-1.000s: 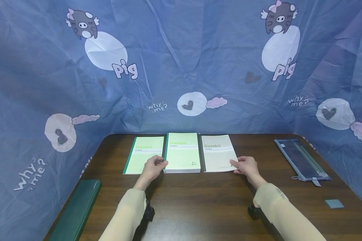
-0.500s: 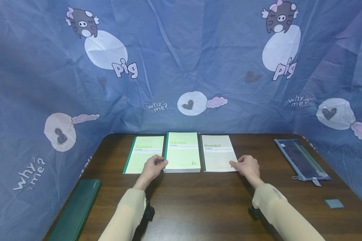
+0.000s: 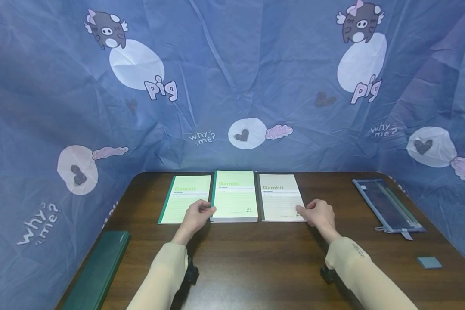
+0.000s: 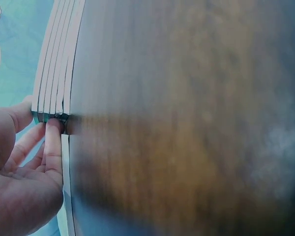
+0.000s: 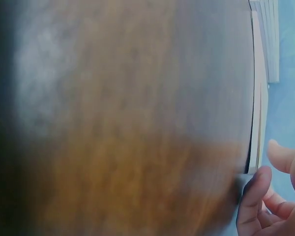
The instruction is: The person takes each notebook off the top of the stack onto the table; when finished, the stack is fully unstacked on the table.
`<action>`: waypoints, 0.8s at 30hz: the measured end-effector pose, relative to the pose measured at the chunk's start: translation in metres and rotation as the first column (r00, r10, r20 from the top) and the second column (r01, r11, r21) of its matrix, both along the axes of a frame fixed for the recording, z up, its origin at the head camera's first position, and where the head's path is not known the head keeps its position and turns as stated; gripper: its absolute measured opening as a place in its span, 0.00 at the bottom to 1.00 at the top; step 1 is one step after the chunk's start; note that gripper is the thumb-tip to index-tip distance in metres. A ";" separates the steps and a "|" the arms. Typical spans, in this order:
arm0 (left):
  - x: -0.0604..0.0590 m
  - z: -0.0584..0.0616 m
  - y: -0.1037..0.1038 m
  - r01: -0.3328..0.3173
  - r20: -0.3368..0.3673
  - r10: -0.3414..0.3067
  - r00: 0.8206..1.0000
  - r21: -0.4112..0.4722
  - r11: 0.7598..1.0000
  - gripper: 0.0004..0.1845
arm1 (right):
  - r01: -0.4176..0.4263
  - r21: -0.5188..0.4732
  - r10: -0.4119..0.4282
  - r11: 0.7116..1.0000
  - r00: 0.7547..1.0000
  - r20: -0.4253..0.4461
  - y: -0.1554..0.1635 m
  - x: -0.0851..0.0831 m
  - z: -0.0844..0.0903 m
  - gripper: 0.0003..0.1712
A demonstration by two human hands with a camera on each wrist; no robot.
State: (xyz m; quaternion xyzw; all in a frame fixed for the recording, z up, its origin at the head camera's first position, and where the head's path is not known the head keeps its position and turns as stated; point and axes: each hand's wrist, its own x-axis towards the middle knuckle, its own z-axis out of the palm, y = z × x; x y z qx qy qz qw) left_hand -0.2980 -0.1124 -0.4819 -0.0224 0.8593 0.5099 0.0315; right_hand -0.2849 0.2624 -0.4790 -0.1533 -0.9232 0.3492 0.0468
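Note:
Three sets of "Gambit" notebooks lie side by side at the table's far edge. My left hand (image 3: 195,216) holds the near left corner of the thick middle stack of green-covered notebooks (image 3: 234,193), thumb on the cover, fingers against the spine side (image 4: 52,123). To its left is a thin green notebook (image 3: 187,196), partly behind that hand. At the right, my right hand (image 3: 319,216) holds the near right corner of a white notebook (image 3: 279,198). In the right wrist view the fingers touch the notebook's edge (image 5: 257,113), with the thumb over its cover.
A long dark green box (image 3: 97,271) lies along the left side of the brown table (image 3: 252,262). On the right are a blue mesh zip pouch (image 3: 387,206) and a small grey-blue block (image 3: 429,262). A blue patterned cloth (image 3: 248,86) hangs behind the table.
The white notebook's near right corner was slightly raised in the right fingers and now lies flat. My right hand has shifted a little to the right. The left hand has stayed in place.

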 end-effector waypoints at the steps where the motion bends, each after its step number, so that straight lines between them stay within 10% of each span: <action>1: 0.000 0.000 0.000 -0.001 0.001 0.001 1.000 0.000 1.000 0.20 | 0.005 -0.002 -0.005 1.000 1.000 0.000 0.000 0.000 0.000 0.25; 24: -0.003 -0.001 0.000 -0.010 0.015 0.010 1.000 -0.013 1.000 0.20 | -0.065 -0.168 0.053 0.984 0.996 -0.075 -0.054 -0.011 0.009 0.23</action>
